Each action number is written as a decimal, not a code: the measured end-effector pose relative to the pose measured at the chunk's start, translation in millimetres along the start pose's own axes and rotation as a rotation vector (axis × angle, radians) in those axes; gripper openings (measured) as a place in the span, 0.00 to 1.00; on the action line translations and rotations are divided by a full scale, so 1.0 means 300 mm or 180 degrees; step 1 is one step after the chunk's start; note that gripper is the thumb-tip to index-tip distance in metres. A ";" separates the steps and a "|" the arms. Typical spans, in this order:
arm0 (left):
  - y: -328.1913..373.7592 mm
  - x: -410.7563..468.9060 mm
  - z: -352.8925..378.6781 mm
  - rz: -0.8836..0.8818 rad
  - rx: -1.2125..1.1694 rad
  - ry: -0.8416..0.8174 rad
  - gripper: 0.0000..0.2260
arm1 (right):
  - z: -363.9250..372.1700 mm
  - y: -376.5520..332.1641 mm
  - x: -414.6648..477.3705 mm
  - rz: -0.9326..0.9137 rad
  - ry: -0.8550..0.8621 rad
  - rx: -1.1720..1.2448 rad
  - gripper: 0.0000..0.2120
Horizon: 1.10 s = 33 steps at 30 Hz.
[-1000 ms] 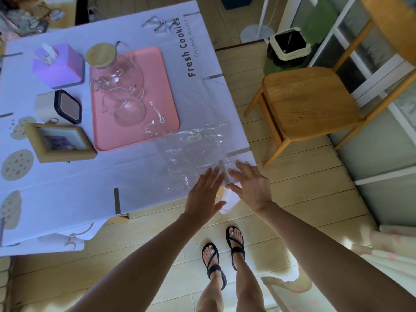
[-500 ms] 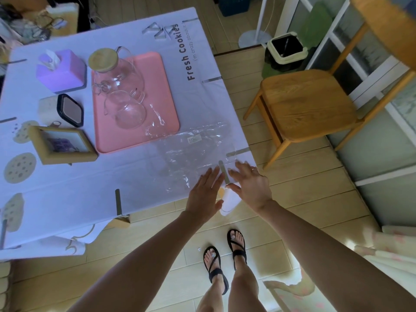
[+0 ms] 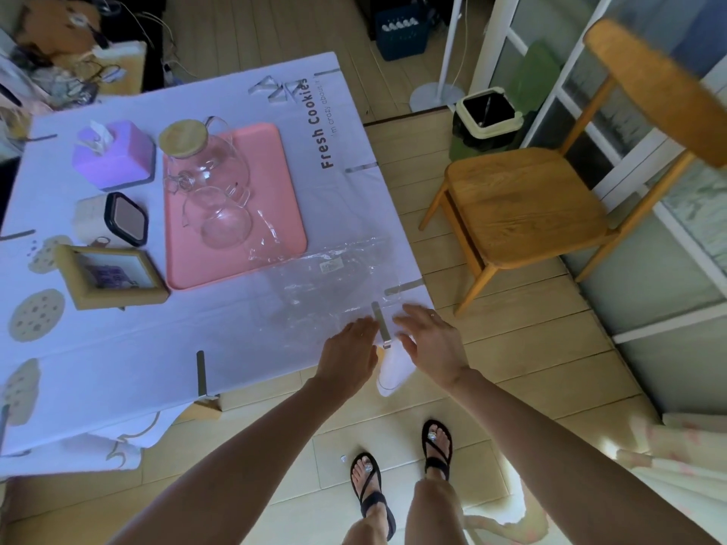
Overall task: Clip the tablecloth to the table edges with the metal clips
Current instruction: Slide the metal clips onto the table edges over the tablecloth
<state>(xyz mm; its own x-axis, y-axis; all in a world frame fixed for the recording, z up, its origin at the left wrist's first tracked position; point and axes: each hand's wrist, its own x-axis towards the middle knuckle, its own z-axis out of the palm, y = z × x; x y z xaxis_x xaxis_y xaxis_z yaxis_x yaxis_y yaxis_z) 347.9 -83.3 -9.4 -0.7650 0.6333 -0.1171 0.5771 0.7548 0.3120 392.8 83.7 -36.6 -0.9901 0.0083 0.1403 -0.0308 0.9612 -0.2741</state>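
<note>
Metal clip (image 3: pixel 381 323) sits between open, empty hands (image 3: pixel 348 348) (image 3: pixel 430 342); table corner hidden under cloth.

White tablecloth (image 3: pixel 220 348) printed with "Fresh Cookies" in bold dark letters near its right edge, smaller line beside it reading in part "'m crazy about", remainder illegible, small label on clear plastic bag (image 3: pixel 330 266) too small to read, no numbers legible

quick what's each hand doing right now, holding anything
Left hand: open, flat on the tablecloth, holding nothing.
Right hand: open, fingers spread beside the metal clip, holding nothing.
</note>
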 end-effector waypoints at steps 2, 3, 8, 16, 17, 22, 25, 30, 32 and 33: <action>0.002 -0.002 -0.024 0.0107 -0.0066 0.0224 0.17 | -0.023 0.019 -0.008 0.0028 0.0086 0.0288 0.11; 0.006 -0.004 -0.036 0.0111 -0.0113 0.0255 0.15 | -0.036 0.030 -0.009 0.0029 0.0094 0.0379 0.11; 0.039 0.026 -0.082 -0.0158 -0.0290 0.0226 0.12 | -0.092 0.093 0.037 0.0026 -0.0039 0.0722 0.10; 0.137 0.255 -0.173 -0.1000 -0.0662 0.0507 0.15 | -0.255 0.206 0.243 -0.0395 -0.0352 0.0914 0.06; 0.148 0.290 -0.182 -0.1108 -0.0718 0.0572 0.15 | -0.280 0.229 0.274 -0.0432 -0.0403 0.0939 0.06; 0.188 0.432 -0.230 -0.1635 -0.1132 0.1019 0.12 | -0.374 0.352 0.438 -0.0575 -0.0657 0.1113 0.10; 0.191 0.498 -0.257 -0.1894 -0.1154 0.1084 0.12 | -0.394 0.399 0.549 -0.0591 -0.0712 0.1135 0.10; 0.124 0.604 -0.285 -0.2136 -0.1301 0.1194 0.12 | -0.390 0.411 0.732 -0.0637 -0.0865 0.1207 0.09; 0.076 0.657 -0.300 -0.2208 -0.1344 0.1290 0.12 | -0.387 0.396 0.820 -0.0684 -0.0922 0.1201 0.09; 0.047 0.686 -0.307 -0.2240 -0.1386 0.1351 0.11 | -0.383 0.388 0.870 -0.0694 -0.0961 0.1200 0.10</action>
<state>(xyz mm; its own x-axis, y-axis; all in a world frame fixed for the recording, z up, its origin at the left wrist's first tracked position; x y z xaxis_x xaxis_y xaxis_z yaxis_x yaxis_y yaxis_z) 172.3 41.8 57.8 -0.9882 -0.1266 -0.0857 -0.1521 0.7560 0.6366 146.6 229.6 77.4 -0.9489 -0.3138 -0.0327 -0.2324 0.7655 -0.6000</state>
